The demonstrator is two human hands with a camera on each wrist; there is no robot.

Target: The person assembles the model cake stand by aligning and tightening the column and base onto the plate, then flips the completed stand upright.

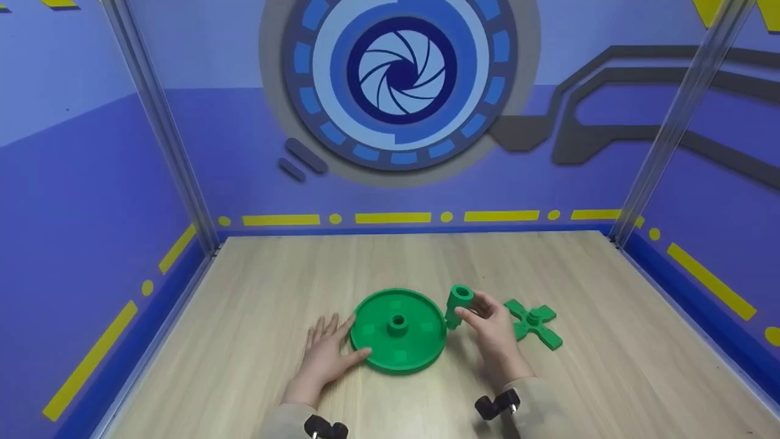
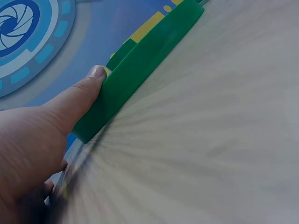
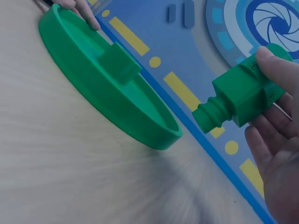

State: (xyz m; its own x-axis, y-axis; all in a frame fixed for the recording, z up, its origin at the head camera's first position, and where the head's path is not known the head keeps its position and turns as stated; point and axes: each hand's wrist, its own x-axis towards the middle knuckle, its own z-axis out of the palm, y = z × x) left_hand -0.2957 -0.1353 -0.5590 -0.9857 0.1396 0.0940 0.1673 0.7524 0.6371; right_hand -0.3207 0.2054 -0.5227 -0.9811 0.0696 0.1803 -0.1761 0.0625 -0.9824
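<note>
my right hand [image 1: 496, 332] pinches the peg [image 1: 457, 300] thread-down, just off the dish's [image 1: 376, 308] 2 o'clock | left hand [image 1: 329, 350] spread, thumb [image 1: 358, 355] on rim [image 1: 407, 368] at 8 | tipped peg could start crooked in the hub [image 1: 398, 331] imo; slack thumb, dish might spin

A pale tabletop [image 1: 286, 274] is marked with a streaked wood grain. On it a round green dish [image 1: 420, 350] is laid flat, its raised rim turned upward and a hollow hub [image 1: 398, 331] set at its centre. To the right, apart from the dish, a green cross-shaped piece [image 1: 536, 325] is placed, its arms spread low and a short peg [image 1: 534, 315] raised at its middle.
</note>
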